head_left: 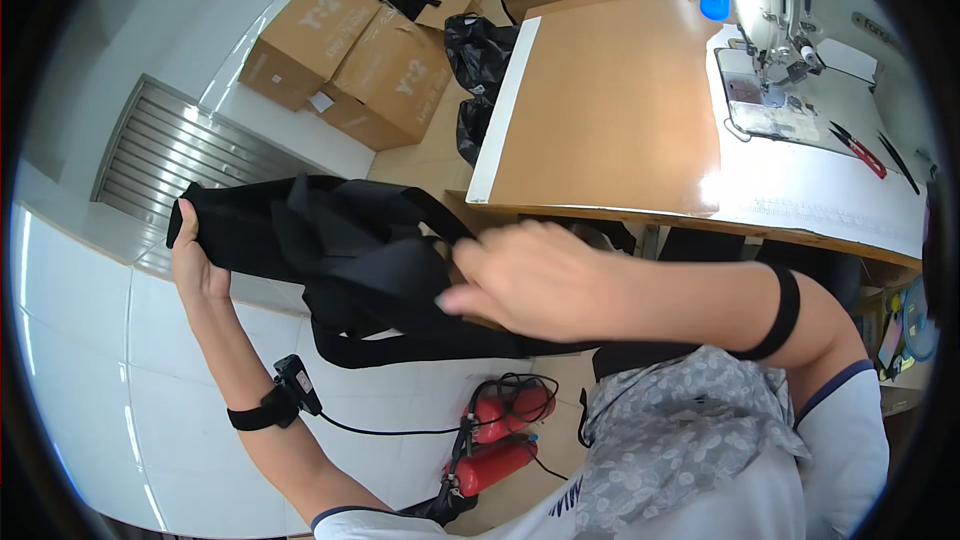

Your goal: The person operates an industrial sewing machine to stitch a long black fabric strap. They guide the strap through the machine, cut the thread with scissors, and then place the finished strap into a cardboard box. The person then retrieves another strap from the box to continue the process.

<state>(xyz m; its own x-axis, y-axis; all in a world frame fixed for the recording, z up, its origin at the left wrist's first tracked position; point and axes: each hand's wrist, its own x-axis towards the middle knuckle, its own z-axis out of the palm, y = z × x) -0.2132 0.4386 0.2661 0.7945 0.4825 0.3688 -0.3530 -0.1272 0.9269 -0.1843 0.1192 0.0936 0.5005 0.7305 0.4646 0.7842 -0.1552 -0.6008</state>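
A floppy black fabric piece (350, 265) with folds and long strap-like bands hangs in the air left of the table; its exact kind is not clear. My left hand (200, 260) grips its far left end, thumb lying on top of the cloth. Over the right part of the piece is my right hand (535, 280), smeared by motion, its thumb and fingers bent toward the bands. Whether those fingers pinch the cloth is unclear. One band runs from beneath the right hand toward my body.
A table (610, 110) with a brown board holds a sewing machine (790, 20) and red-handled thread snips (860, 152) at right. Cardboard boxes (345, 60) and black bags (478, 55) stand beyond. Fire extinguishers (495, 465) lie below, near a cable from my left wrist.
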